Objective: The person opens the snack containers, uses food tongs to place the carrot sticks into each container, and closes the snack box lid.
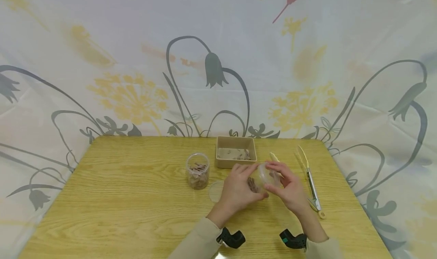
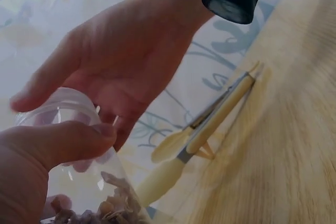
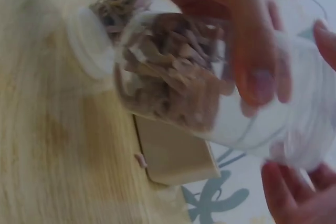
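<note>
My left hand [image 1: 239, 185] grips a clear plastic jar [image 3: 241, 127] round its side, its thumb and fingers wrapped across the wall. Brown dried strips [image 3: 176, 72] fill the jar's bottom half. The jar is tilted, its mouth end towards my right hand [image 1: 290, 189]. Thumb and fingers of that hand hold the clear lid [image 1: 268, 173] at the mouth end. A second clear jar [image 1: 198, 171] with similar strips stands upright to the left. Between it and my left hand a flat clear disc [image 1: 215, 191] lies on the table, partly covered by the hand.
Behind the hands is a beige box [image 1: 235, 163] with some brown bits inside. Tongs [image 1: 312, 187] with pale tips lie to the right on the wooden table [image 1: 129, 198]. A flowered cloth [image 1: 136, 62] hangs along the table's back edge.
</note>
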A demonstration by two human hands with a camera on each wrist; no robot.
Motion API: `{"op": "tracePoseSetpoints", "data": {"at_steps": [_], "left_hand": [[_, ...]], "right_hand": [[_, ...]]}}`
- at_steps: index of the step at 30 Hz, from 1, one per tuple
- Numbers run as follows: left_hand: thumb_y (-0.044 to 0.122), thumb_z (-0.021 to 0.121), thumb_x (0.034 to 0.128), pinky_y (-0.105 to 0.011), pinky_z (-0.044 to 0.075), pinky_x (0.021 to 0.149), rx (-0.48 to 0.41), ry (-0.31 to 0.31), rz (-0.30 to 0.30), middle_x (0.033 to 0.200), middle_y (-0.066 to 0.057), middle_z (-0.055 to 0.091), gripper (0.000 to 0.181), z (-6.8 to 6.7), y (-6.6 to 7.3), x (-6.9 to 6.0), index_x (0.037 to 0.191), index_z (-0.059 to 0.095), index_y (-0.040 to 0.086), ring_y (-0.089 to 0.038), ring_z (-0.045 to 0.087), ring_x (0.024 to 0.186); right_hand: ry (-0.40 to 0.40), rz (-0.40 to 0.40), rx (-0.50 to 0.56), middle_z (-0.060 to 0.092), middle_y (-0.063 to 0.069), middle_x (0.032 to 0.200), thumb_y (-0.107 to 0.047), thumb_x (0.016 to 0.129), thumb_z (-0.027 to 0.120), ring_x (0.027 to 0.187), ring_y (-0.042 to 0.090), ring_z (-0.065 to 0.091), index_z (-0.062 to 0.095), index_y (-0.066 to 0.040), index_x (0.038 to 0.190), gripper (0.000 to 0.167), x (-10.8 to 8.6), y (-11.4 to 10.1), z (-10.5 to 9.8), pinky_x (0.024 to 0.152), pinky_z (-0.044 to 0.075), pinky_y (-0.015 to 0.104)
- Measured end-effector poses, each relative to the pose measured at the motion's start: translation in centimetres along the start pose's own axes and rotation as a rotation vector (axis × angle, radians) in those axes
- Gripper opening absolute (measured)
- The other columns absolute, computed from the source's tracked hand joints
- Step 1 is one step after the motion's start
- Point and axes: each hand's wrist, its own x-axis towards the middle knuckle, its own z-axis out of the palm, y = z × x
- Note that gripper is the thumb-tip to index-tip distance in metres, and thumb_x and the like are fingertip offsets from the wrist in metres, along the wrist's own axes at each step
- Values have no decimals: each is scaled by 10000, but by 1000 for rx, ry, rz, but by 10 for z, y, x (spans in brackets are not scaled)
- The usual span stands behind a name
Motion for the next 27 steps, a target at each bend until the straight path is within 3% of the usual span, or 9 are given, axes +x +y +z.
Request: {"op": "tracePoseSetpoints", "data": {"at_steps": [3, 6, 9, 11, 14, 16, 18, 23, 27], "left_hand": [[497, 916, 626, -285, 522, 855, 62, 46, 29, 1184, 31, 664, 863, 3, 1, -1, 1369, 613, 177, -146, 553, 1057], [487, 922, 623, -289, 524, 832, 73, 56, 29, 1179, 22, 663, 856, 5, 1, -2, 1362, 616, 182, -147, 551, 1034], [479, 924, 623, -288, 524, 828, 63, 44, 4, 1187, 22, 660, 871, 6, 0, -4, 1378, 606, 181, -143, 545, 1036], [480, 926, 625, -290, 526, 835, 63, 41, -6, 1193, 22, 656, 882, 6, -1, -4, 1387, 599, 178, -144, 544, 1046], [484, 928, 623, -290, 526, 844, 75, 44, -7, 1193, 21, 655, 890, 4, -2, -4, 1389, 597, 174, -147, 543, 1047], [487, 929, 622, -289, 525, 842, 84, 47, 2, 1185, 17, 658, 890, 4, -2, -4, 1386, 598, 173, -150, 545, 1039], [489, 930, 618, -286, 522, 836, 91, 50, 8, 1178, 15, 659, 890, 4, -2, -4, 1382, 602, 173, -150, 545, 1031], [518, 910, 630, -284, 513, 825, 132, 42, 24, 1182, 23, 652, 877, 6, -1, -5, 1381, 603, 186, -147, 536, 1026], [524, 908, 626, -289, 522, 822, 140, 55, 41, 1179, 23, 652, 879, 7, -2, -7, 1376, 606, 182, -149, 540, 1021]], "right_hand": [[108, 96, -283, 609, 130, 1120, -64, 867, 747, 985, 187, 581, 612, 50, 1164, 345, 1, -2, 9, 789, 503, 245], [94, 178, -419, 593, 145, 1072, -262, 938, 693, 938, 252, 580, 571, 21, 1200, 405, 2, -3, 9, 747, 516, 381], [-11, 190, -326, 510, 202, 1264, -227, 992, 617, 1099, 369, 533, 454, 11, 1389, 490, 2, -4, 0, 865, 494, 563], [-94, 152, -207, 407, 224, 1419, -102, 986, 605, 1250, 406, 442, 367, -11, 1485, 561, 1, -4, -6, 986, 434, 578], [-227, 67, -43, 277, 248, 1544, 89, 932, 582, 1421, 327, 291, 335, 16, 1508, 631, 0, -3, -14, 1117, 350, 412], [-259, 49, 19, 291, 258, 1543, 144, 903, 591, 1445, 227, 277, 397, 46, 1462, 600, 1, -4, -16, 1105, 348, 284], [-230, 71, -25, 380, 243, 1490, 99, 909, 624, 1371, 178, 379, 467, 34, 1415, 534, 1, -4, -15, 1036, 398, 236], [-74, 234, -336, 606, 105, 1126, -210, 957, 678, 938, 181, 576, 590, -48, 1289, 380, 3, -3, -8, 765, 516, 294], [-116, 189, -346, 590, 129, 1234, -187, 977, 644, 1065, 265, 574, 538, -33, 1365, 430, 2, 0, -10, 843, 520, 378]]}}
